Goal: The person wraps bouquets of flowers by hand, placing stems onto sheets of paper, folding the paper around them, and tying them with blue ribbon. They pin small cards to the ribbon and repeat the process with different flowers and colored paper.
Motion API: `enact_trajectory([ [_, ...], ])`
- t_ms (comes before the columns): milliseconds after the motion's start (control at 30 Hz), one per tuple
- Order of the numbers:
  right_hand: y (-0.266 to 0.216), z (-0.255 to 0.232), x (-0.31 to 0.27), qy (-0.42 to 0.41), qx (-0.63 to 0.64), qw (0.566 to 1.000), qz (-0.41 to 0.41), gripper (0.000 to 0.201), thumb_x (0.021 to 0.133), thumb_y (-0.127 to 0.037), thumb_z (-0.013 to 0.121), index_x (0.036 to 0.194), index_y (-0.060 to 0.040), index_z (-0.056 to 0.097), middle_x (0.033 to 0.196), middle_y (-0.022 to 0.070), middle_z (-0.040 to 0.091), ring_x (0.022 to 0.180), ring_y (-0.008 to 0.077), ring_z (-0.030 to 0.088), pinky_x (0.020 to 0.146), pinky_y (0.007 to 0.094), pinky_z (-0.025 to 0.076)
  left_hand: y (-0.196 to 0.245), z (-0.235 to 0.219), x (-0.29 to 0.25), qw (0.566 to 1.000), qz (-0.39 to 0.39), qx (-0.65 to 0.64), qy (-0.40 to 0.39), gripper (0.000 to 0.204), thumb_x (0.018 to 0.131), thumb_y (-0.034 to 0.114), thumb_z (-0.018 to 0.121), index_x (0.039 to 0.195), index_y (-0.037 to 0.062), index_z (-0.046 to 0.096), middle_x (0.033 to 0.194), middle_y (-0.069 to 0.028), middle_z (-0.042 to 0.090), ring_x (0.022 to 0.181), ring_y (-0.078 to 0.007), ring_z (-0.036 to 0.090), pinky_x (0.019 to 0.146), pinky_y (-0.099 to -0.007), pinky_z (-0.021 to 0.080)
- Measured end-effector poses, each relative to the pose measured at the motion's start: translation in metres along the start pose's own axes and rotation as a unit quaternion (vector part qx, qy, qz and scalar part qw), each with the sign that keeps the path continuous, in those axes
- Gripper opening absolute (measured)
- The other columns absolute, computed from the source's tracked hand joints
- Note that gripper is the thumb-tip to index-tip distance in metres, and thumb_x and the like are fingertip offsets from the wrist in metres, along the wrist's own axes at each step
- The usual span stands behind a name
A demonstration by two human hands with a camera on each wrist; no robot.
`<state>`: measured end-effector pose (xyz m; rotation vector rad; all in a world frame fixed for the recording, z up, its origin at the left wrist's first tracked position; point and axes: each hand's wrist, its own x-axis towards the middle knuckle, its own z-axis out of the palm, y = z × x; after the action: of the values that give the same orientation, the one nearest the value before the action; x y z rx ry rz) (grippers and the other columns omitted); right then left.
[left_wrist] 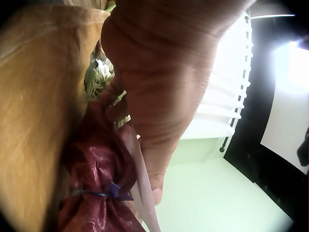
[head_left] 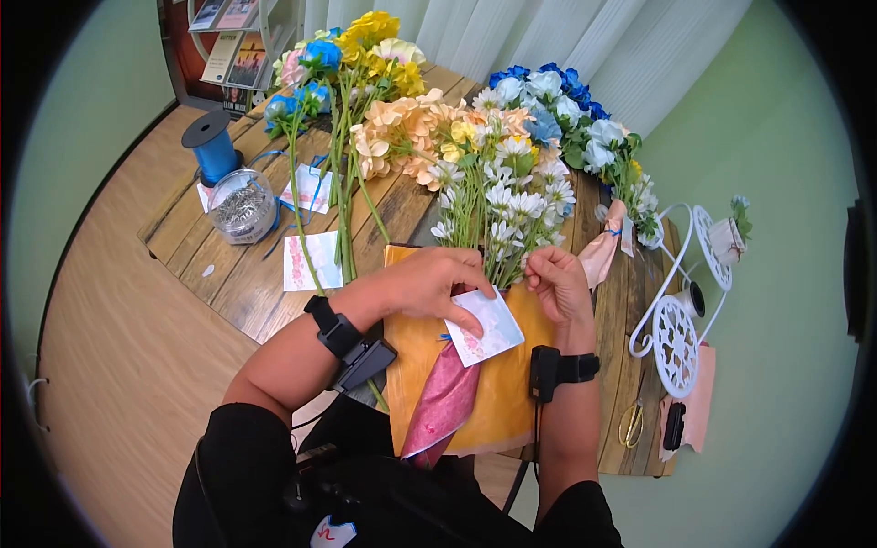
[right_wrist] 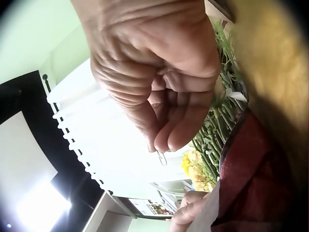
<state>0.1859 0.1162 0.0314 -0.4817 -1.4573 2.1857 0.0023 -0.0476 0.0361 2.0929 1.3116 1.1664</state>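
Wooden tabletop (head_left: 228, 274) holds flowers in orange wrap (head_left: 493, 384). Left hand (head_left: 429, 283) pinches a card (head_left: 489, 331) against the wrap. Right hand (head_left: 559, 285) curls its fingertips (right_wrist: 169, 137), nipping a paper clip (right_wrist: 161, 157).

A thin metal paper clip (right_wrist: 161, 157) is pinched above matt orange wrapping paper (head_left: 498, 402), a glossy crimson wrap (head_left: 445, 402) with a sheen is tied with blue ribbon (left_wrist: 108, 192), and a smooth paper card (head_left: 484, 327) is laid on the rough plank table (head_left: 237, 274).

Blue ribbon spool (head_left: 212, 144), scissors (head_left: 631, 423), white stand (head_left: 678, 340).
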Motion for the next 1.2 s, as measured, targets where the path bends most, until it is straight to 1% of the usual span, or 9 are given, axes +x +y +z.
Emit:
enact_trajectory([
  [200, -0.009, 0.018, -0.004, 0.036, -0.106, 0.994, 0.015, 0.010, 0.080, -0.009, 0.065, 0.084, -0.0003, 0.061, 0.069, 0.0057, 0.061, 0.050, 0.0072, 0.053, 0.045, 0.0183, 0.042, 0.000, 0.000, -0.001, 1.000, 0.007, 0.019, -0.004, 0.045, 0.060, 0.032, 0.080, 0.095, 0.0075, 0.066, 0.076, -0.0053, 0.052, 0.067, -0.0190, 0.054, 0.057, -0.0298, 0.043],
  [267, -0.013, 0.019, -0.007, 0.023, -0.217, 0.974, 0.059, 0.012, 0.082, -0.012, 0.064, 0.085, -0.0010, 0.061, 0.064, 0.0029, 0.059, 0.044, 0.0043, 0.047, 0.040, 0.0163, 0.034, -0.001, 0.000, -0.001, 1.000, 0.010, 0.022, -0.006, 0.045, 0.060, 0.032, 0.080, 0.095, 0.0076, 0.066, 0.076, -0.0055, 0.052, 0.068, -0.0193, 0.054, 0.058, -0.0299, 0.043],
  [367, -0.017, 0.023, -0.007, -0.005, -0.227, 0.968, 0.110, 0.014, 0.084, -0.015, 0.062, 0.085, -0.0016, 0.061, 0.059, 0.0001, 0.057, 0.042, 0.0016, 0.041, 0.038, 0.0158, 0.028, -0.001, 0.000, -0.001, 1.000, 0.006, 0.020, -0.009, 0.046, 0.060, 0.033, 0.080, 0.095, 0.0078, 0.066, 0.075, -0.0059, 0.052, 0.068, -0.0199, 0.054, 0.058, -0.0301, 0.043],
  [467, -0.012, 0.028, -0.007, -0.003, -0.296, 0.952, 0.085, 0.016, 0.085, -0.018, 0.060, 0.085, -0.0024, 0.061, 0.058, -0.0010, 0.056, 0.043, 0.0011, 0.040, 0.039, 0.0164, 0.026, 0.000, 0.000, -0.001, 1.000, 0.012, 0.021, -0.008, 0.046, 0.059, 0.032, 0.080, 0.095, 0.0076, 0.067, 0.076, -0.0059, 0.052, 0.068, -0.0200, 0.054, 0.058, -0.0299, 0.043],
  [700, -0.010, 0.027, -0.007, 0.000, -0.318, 0.947, 0.053, 0.014, 0.086, -0.017, 0.059, 0.083, -0.0031, 0.059, 0.060, -0.0016, 0.054, 0.050, 0.0026, 0.044, 0.045, 0.0178, 0.032, 0.002, -0.001, -0.001, 0.998, 0.033, 0.053, 0.004, 0.046, 0.059, 0.032, 0.079, 0.096, 0.0065, 0.066, 0.089, -0.0064, 0.056, 0.078, -0.0229, 0.057, 0.066, -0.0317, 0.046],
  [767, -0.008, 0.029, -0.007, -0.023, -0.370, 0.929, -0.002, 0.014, 0.085, -0.015, 0.059, 0.080, -0.0018, 0.058, 0.062, -0.0018, 0.054, 0.055, 0.0034, 0.047, 0.048, 0.0193, 0.036, 0.002, -0.001, -0.001, 0.998, 0.034, 0.056, -0.002, 0.047, 0.059, 0.032, 0.079, 0.096, 0.0062, 0.066, 0.091, -0.0065, 0.057, 0.081, -0.0237, 0.057, 0.068, -0.0323, 0.046],
  [867, -0.005, 0.032, -0.007, -0.045, -0.427, 0.903, -0.022, 0.014, 0.085, -0.013, 0.059, 0.079, -0.0007, 0.058, 0.064, -0.0021, 0.054, 0.056, 0.0038, 0.048, 0.050, 0.0204, 0.039, 0.002, 0.000, -0.001, 0.997, 0.039, 0.062, -0.004, 0.046, 0.059, 0.032, 0.079, 0.095, 0.0059, 0.067, 0.094, -0.0063, 0.058, 0.083, -0.0244, 0.058, 0.069, -0.0328, 0.047],
  [967, -0.005, 0.032, -0.007, -0.059, -0.434, 0.899, -0.022, 0.013, 0.085, -0.012, 0.059, 0.079, -0.0011, 0.058, 0.064, -0.0022, 0.054, 0.057, 0.0039, 0.048, 0.051, 0.0202, 0.039, 0.002, 0.000, 0.000, 0.997, 0.040, 0.066, -0.007, 0.046, 0.059, 0.031, 0.079, 0.095, 0.0059, 0.067, 0.095, -0.0064, 0.058, 0.083, -0.0245, 0.059, 0.069, -0.0329, 0.047],
  [1200, -0.006, 0.026, -0.005, -0.055, -0.356, 0.933, 0.026, 0.016, 0.087, -0.016, 0.057, 0.080, -0.0021, 0.057, 0.063, -0.0023, 0.053, 0.057, 0.0037, 0.046, 0.052, 0.0188, 0.037, 0.000, 0.000, 0.000, 0.996, 0.049, 0.070, -0.007, 0.046, 0.060, 0.032, 0.078, 0.095, 0.0051, 0.067, 0.094, -0.0068, 0.060, 0.082, -0.0249, 0.060, 0.070, -0.0333, 0.048],
])
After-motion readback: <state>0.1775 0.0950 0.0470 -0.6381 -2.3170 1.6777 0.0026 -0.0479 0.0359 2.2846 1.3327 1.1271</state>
